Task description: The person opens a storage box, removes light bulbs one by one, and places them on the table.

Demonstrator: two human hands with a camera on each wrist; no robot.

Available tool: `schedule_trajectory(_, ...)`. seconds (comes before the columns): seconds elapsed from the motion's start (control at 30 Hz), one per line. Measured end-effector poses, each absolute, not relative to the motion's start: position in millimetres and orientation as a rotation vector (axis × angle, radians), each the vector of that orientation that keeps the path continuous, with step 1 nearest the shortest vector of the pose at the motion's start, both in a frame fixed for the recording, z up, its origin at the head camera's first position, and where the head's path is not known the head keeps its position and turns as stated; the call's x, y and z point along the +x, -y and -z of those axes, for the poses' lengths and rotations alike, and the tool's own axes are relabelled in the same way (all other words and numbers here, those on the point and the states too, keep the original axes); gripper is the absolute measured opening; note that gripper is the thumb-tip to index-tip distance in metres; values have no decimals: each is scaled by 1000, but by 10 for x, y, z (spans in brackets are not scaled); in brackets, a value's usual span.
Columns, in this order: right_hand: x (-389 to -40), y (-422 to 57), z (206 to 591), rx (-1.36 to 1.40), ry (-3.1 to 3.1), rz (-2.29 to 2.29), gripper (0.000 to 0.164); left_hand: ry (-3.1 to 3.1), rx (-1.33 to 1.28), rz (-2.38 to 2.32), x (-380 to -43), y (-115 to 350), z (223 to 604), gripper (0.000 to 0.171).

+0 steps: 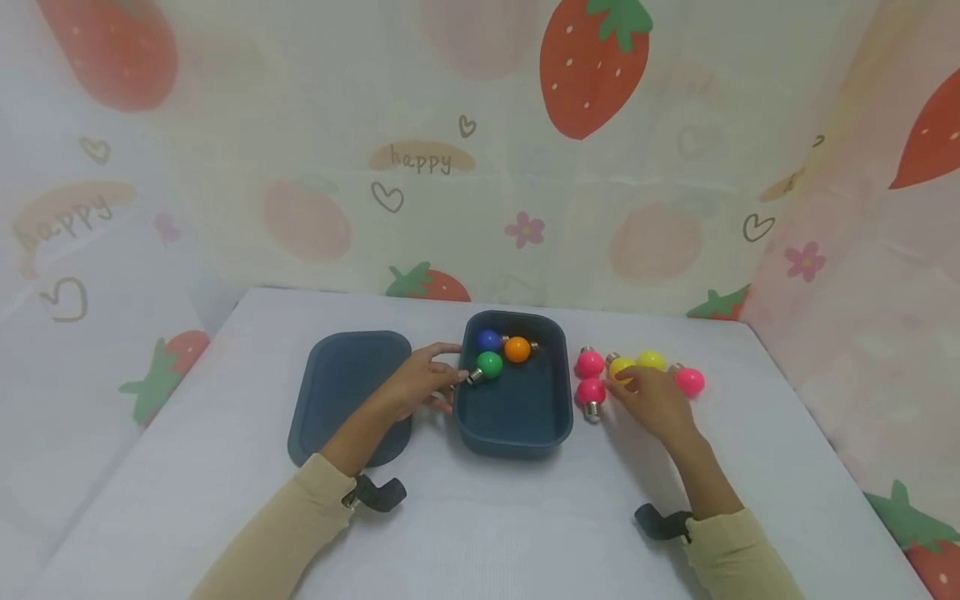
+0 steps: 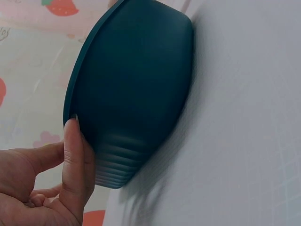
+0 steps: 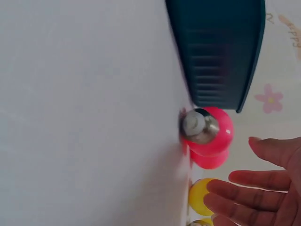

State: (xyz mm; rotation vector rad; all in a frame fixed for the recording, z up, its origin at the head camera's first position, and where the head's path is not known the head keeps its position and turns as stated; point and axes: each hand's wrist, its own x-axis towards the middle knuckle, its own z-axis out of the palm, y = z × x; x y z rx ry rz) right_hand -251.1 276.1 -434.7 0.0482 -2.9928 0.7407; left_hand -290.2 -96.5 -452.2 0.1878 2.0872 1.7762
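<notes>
My left hand (image 1: 423,382) is at the left rim of a dark blue-green plastic box (image 1: 513,427), gripping the wall; the left wrist view shows its fingers (image 2: 73,160) against the outside. Inside lie a blue bulb (image 1: 489,340), an orange bulb (image 1: 517,350) and a green bulb (image 1: 490,364) with its screw base near my thumb. Over the bulbs on the right hovers my right hand (image 1: 660,404), its fingers spread apart in the right wrist view and nothing held. Closest to it is a yellow bulb (image 1: 619,367), partly hidden by the hand; another yellow bulb (image 1: 651,359) lies behind.
Two pink bulbs (image 1: 590,391) lie beside the box's right wall, and a third pink bulb (image 1: 690,382) is right of my right hand. A matching flat lid (image 1: 348,375) lies left of the box on the white table (image 1: 480,533). Strawberry-print cloth (image 1: 337,242) hangs behind.
</notes>
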Motion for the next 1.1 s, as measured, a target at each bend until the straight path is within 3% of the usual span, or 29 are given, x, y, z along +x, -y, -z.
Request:
schedule_trajectory(0.3, -2414, -2704, 4142, 97, 2870, -726, 42, -2084, 200, -1782, -2888, 968, 4503, 64)
schedule_trajectory(0.6, -2244, -2520, 3937, 89, 2859, -755, 46, -2084, 191, -1776, -2899, 966, 4514, 64)
schedule_trajectory(1.1, -2119, -2295, 3896, 302, 2781, -735, 37, -2077, 187, -1777, -2916, 959, 4529, 63)
